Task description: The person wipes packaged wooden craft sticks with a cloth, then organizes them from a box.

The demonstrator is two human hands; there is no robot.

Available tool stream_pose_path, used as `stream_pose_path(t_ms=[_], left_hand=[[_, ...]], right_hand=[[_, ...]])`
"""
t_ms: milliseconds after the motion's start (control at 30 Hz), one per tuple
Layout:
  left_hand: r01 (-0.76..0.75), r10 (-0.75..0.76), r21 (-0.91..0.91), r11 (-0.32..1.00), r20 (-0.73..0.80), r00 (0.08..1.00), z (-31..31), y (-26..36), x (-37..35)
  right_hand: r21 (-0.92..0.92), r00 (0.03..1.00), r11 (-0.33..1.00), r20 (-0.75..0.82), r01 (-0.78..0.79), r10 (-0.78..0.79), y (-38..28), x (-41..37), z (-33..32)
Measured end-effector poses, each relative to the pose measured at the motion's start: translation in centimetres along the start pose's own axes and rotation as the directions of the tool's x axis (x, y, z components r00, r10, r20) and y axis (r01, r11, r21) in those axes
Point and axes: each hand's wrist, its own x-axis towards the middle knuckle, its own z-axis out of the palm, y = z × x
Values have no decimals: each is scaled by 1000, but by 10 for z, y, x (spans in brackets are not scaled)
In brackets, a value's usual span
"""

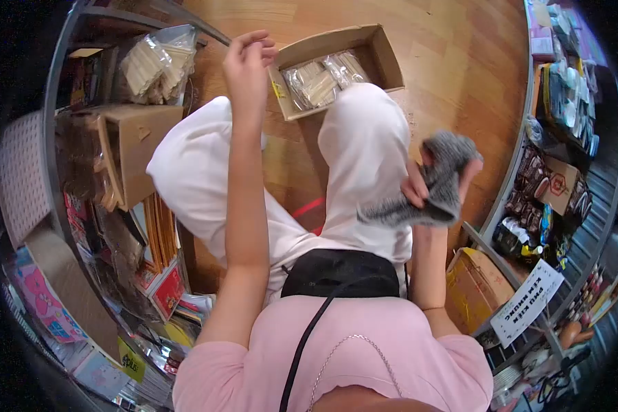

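My right hand point(468, 180) is closed around a crumpled grey cloth point(443, 165), held above my right knee, with one end of it hanging toward my thigh. My left hand point(248, 58) is raised in front of me, its fingers loosely bent and apart, with nothing visible in them. Close beside that hand, on the floor, stands an open cardboard box point(384, 58). Inside the box lie clear plastic packs of pale wooden sticks point(316, 86). Another plastic bag of wooden sticks point(159, 65) rests on the left shelf, near my left forearm.
Metal shelving point(53, 137) runs along my left, holding a cardboard carton point(147, 147) and papers. At my right, a rack point(508, 192) carries packaged goods and a printed white sign point(527, 302). Wooden flooring point(453, 62) extends between them.
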Motion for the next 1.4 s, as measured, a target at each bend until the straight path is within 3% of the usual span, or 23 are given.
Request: stream_pose_path(t_ms=[67, 100, 133, 167, 200, 233, 300, 433, 467, 500, 533, 567, 633, 767, 833, 967, 1033, 1067, 1100, 1167, 1233, 1300, 1400], left_hand=[[188, -206, 178, 966, 92, 974, 20, -54, 42], [189, -233, 241, 952, 173, 957, 31, -96, 63], [184, -265, 302, 935, 252, 931, 40, -139, 79], [48, -234, 503, 863, 312, 921, 49, -169, 87], [-103, -215, 665, 740, 379, 900, 57, -194, 92], [-96, -225, 668, 738, 378, 898, 60, -221, 96], [-249, -482, 881, 402, 435, 760, 63, -267, 96], [-222, -589, 947, 231, 317, 743, 59, -312, 91], [-197, -554, 954, 224, 292, 780, 59, -313, 91], [-173, -516, 960, 218, 264, 815, 60, -314, 91], [-259, -451, 953, 157, 302, 840, 62, -316, 90], [-258, -456, 953, 156, 302, 837, 66, -317, 91], [-150, -482, 976, 156, 207, 851, 74, -316, 92], [-71, -525, 971, 229, 185, 831, 73, -313, 91], [-194, -273, 928, 318, 285, 919, 68, -317, 84], [-85, -357, 903, 422, 251, 900, 66, -325, 95], [-163, -417, 883, 441, 362, 834, 66, -331, 106], [-149, -521, 896, 418, 371, 769, 70, -313, 109], [-151, -514, 895, 419, 371, 773, 72, -294, 107], [-128, -604, 872, 472, 426, 674, 72, -276, 102], [-233, -488, 857, 460, 463, 740, 64, -274, 98], [-111, -427, 789, 604, 438, 791, 53, -251, 90], [-84, -339, 759, 645, 383, 859, 31, -224, 83]], right_hand=[[150, 983, 989, 183, 0, -28, -9, 11, -1], [151, 985, 988, 172, -6, -20, -11, 22, -5], [162, 949, 979, 309, -123, 68, -12, 33, -10], [158, 886, 958, 440, -238, 147, -11, 43, -13], [221, 875, 929, 452, -296, 172, -10, 49, -14], [226, 879, 927, 444, -298, 174, -13, 53, -19], [246, 856, 919, 494, -307, 154, -21, 62, -32], [269, 796, 908, 597, -321, 104, -36, 65, -54], [267, 972, 961, 235, -78, 13, -33, 45, -41], [268, 973, 960, 230, -78, 15, -38, 51, -39], [228, 948, 961, 310, -156, 80, -43, 57, -36], [183, 912, 956, 385, -229, 145, -45, 61, -36], [199, 926, 961, 361, -195, 113, -44, 60, -38], [179, 947, 969, 301, -172, 112, -46, 61, -31], [177, 952, 967, 277, -183, 129, -46, 60, -28], [185, 959, 967, 254, -175, 125, -43, 56, -26], [187, 955, 967, 272, -174, 119, -42, 55, -25], [204, 952, 962, 285, -179, 116, -41, 55, -23], [220, 948, 958, 299, -183, 112, -40, 53, -22], [320, 956, 927, 273, -197, 109, -39, 45, -26], [200, 916, 954, 378, -226, 137, -41, 50, -27], [208, 901, 947, 410, -245, 143, -37, 48, -30], [277, 881, 929, 463, -246, 95, -29, 43, -33]])
